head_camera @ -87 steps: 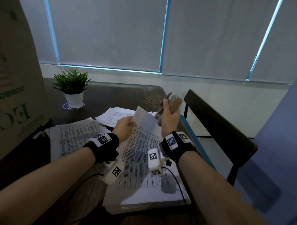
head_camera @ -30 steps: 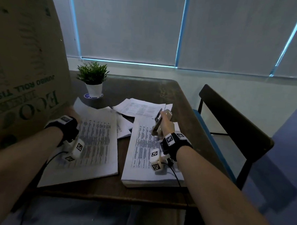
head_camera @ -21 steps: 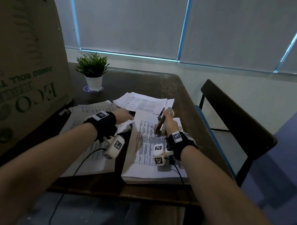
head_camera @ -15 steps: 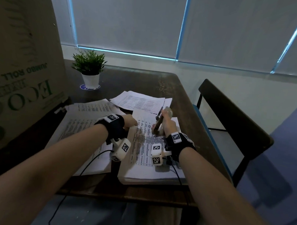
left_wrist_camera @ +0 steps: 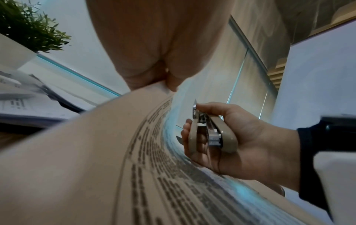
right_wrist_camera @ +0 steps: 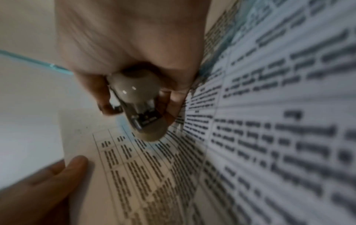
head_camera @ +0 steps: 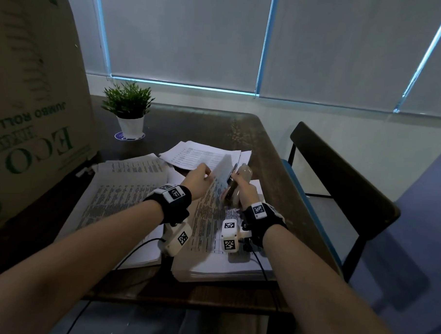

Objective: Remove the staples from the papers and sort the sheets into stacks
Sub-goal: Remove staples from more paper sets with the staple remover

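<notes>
Seen from the head camera, two forearms reach in from the bottom of the frame over a dark wooden table [head_camera: 253, 133]. At centre frame the left hand [head_camera: 198, 179] pinches the upper corner of a printed sheet [head_camera: 220, 172] between thumb and fingers, with that corner raised off the thick stack of papers [head_camera: 217, 265] lying just below centre. The left wrist view shows the sheet curving up from the stack to the fingertips at the top of that frame.

Just right of the raised corner, the right hand [head_camera: 243, 193] is curled around a beige stapler [head_camera: 239, 185] (metal parts show between its two arms), held upright above the stack. In the left wrist view the stapler [left_wrist_camera: 210, 134] sits at centre right, close to the sheet's edge but apart from it.

A second stack [head_camera: 122, 200] of printed pages lies left of centre, and a looser pile of sheets [head_camera: 202, 154] sits above the hands. A small potted plant [head_camera: 128, 112] stands in a white pot at upper left, beside a large cardboard box [head_camera: 32, 108] filling the left edge. A dark chair [head_camera: 340, 179] stands to the right of the table.
</notes>
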